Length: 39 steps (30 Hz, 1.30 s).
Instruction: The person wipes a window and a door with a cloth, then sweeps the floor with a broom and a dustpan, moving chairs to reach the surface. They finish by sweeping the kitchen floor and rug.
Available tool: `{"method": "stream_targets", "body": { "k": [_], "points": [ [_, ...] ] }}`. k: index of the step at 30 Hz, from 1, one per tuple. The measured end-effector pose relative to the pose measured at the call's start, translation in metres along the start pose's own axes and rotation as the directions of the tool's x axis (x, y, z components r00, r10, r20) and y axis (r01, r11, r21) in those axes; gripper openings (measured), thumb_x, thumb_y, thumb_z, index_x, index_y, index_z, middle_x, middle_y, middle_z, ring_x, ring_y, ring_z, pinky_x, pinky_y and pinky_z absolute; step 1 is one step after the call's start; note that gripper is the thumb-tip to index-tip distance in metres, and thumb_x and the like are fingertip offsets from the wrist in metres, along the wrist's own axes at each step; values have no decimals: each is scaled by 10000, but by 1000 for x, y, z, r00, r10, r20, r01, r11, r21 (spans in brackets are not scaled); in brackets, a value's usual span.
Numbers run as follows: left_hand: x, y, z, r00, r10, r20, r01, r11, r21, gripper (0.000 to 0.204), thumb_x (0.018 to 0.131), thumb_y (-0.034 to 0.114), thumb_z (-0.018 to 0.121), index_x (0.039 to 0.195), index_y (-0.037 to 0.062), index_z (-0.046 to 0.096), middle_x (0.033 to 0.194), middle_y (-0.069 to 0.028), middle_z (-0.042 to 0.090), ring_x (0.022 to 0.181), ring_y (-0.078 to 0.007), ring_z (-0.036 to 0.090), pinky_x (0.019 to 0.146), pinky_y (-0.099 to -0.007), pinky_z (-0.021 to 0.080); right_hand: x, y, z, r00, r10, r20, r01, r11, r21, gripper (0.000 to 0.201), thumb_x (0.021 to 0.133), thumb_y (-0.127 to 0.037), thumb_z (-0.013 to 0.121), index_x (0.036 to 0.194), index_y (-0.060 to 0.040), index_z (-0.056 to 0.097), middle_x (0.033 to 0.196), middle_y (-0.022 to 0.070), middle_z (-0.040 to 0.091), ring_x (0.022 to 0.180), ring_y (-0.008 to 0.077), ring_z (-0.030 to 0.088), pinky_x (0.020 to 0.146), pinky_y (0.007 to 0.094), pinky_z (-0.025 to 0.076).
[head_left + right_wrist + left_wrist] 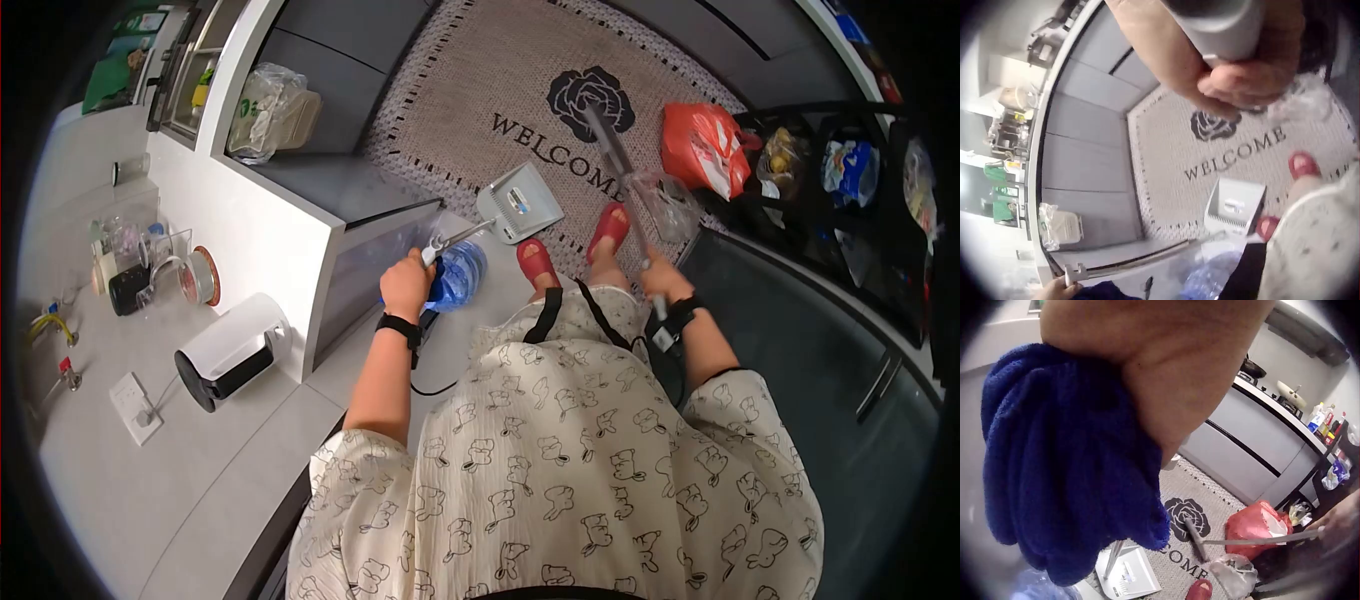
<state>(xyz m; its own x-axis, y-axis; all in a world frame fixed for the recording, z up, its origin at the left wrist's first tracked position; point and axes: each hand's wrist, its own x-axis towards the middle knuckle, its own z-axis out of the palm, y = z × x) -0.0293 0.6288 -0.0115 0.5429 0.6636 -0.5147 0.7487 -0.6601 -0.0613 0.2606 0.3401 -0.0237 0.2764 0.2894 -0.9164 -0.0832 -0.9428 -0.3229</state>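
Observation:
My left hand (405, 286) grips the end of the long handle (465, 235) of a grey-white dustpan (522, 202). The pan lies low at the mat's near edge, its open side toward the mat. Dark blue towel cloth (1072, 469) hangs right by the left hand and fills much of the left wrist view. My right hand (664, 280) curls round a grey broom handle (636, 215), seen close up in the right wrist view. The broom's narrow head (1196, 540) is over the mat near the rose print.
Below lies a WELCOME mat (440, 110), with my red slippers (537, 262) at its edge. A red plastic bag (703, 150) and a clear bag (668, 205) are at the right, beside a dark rack (810, 205). A blue water bottle (460, 275) stands near my left hand.

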Motion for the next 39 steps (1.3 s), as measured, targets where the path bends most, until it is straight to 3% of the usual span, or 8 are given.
{"method": "stream_targets", "body": {
  "k": [1, 8, 15, 22, 23, 27, 32, 39],
  "points": [
    [2, 4, -4, 1000, -8, -1, 8, 1000, -1, 261, 766, 314, 566, 838, 70, 504, 692, -116, 612, 651, -296, 607, 567, -391, 489, 78, 94, 28, 906, -412, -99, 335, 839, -430, 695, 685, -116, 544, 1301, -10, 239, 924, 244, 572, 714, 352, 589, 636, 395, 468],
    [8, 19, -16, 1000, 7, -20, -7, 1000, -11, 247, 766, 314, 556, 843, 85, 506, 654, -127, 598, 611, -316, 589, 529, -413, 468, -27, -8, -81, 919, -55, 391, 40, 998, 47, 587, 737, -68, 517, 1286, -53, 311, 649, 95, 520, 475, 151, 498, 432, 288, 427],
    [8, 15, -54, 988, -150, 20, 151, 985, -80, 245, 757, 305, 558, 875, 92, 531, 715, -145, 607, 668, -334, 588, 578, -429, 463, -5, -20, -151, 995, -98, 16, 98, 993, -71, 672, 721, -67, 530, 1332, -93, 253, 636, 80, 504, 421, 151, 467, 375, 293, 407],
    [81, 117, -77, 955, -286, 76, 292, 952, -91, 319, 754, 364, 560, 892, 78, 529, 773, -147, 621, 747, -321, 599, 649, -420, 476, 216, 19, -310, 971, -144, -191, 141, 990, -30, 600, 715, -16, 494, 1278, -69, 294, 533, 93, 494, 365, 200, 466, 341, 327, 385],
    [91, 120, -76, 949, -295, 112, 302, 952, -56, 326, 760, 372, 547, 903, 79, 530, 789, -149, 623, 765, -323, 600, 669, -420, 475, 300, 49, -295, 964, -165, 208, 122, 971, 207, 612, 710, -21, 504, 1282, -75, 294, 589, 127, 547, 414, 224, 514, 363, 342, 408],
    [123, 136, -91, 908, -410, 85, 414, 910, -29, 305, 790, 360, 487, 897, 78, 532, 807, -162, 622, 766, -338, 600, 669, -435, 476, 76, -71, -212, 962, -271, 21, 269, 940, -211, 650, 714, -35, 496, 1318, -53, 256, 662, 164, 578, 477, 227, 548, 438, 335, 452],
    [147, 122, -106, 932, -355, 78, 358, 933, -30, 275, 782, 342, 500, 880, 88, 539, 798, -157, 622, 758, -337, 599, 655, -428, 476, 63, -71, -229, 923, -109, 370, 165, 978, -126, 673, 715, -40, 488, 1333, -40, 219, 757, 165, 574, 522, 194, 550, 453, 303, 431],
    [147, 126, -116, 951, -289, 105, 297, 953, -66, 303, 765, 353, 544, 882, 74, 534, 813, -155, 621, 755, -341, 596, 653, -424, 474, 48, -51, -280, 975, -194, 106, 205, 973, -102, 674, 731, -35, 472, 1346, -80, 201, 643, 106, 515, 402, 144, 476, 363, 271, 402]
  ]
}}
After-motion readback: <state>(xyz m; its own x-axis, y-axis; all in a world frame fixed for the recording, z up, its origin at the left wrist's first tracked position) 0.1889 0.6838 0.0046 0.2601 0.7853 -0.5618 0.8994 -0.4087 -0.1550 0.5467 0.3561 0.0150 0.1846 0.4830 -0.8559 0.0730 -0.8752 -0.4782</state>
